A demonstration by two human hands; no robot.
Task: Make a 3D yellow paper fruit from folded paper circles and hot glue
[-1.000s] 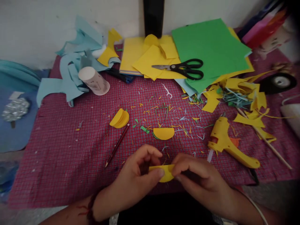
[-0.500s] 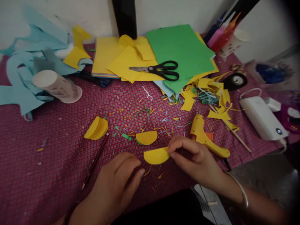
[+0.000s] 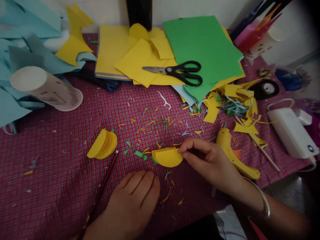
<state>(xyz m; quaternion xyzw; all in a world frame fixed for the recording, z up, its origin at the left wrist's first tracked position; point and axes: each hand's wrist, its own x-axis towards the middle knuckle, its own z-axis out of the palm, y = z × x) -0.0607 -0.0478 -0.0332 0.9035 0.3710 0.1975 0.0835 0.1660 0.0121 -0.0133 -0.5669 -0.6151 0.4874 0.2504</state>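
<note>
Yellow half-disc (image 3: 168, 157): one, pinched by right hand (image 3: 210, 163); left hand (image 3: 136, 196) flat, unclenched; one pencil (image 3: 106, 176) beside.

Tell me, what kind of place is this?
Probably a craft table, maybe at home: scissors lie on coloured paper sheets, and a yellow glue gun sits on the checked cloth by the right hand, which pinches a yellow half-circle.

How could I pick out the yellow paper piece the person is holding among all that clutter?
Start at the red checked cloth, near its front edge. The right hand pinches a yellow half-circle by its right tip. Unlike the fanned stack of half-circles by the pencil, it is held by fingers.
</note>
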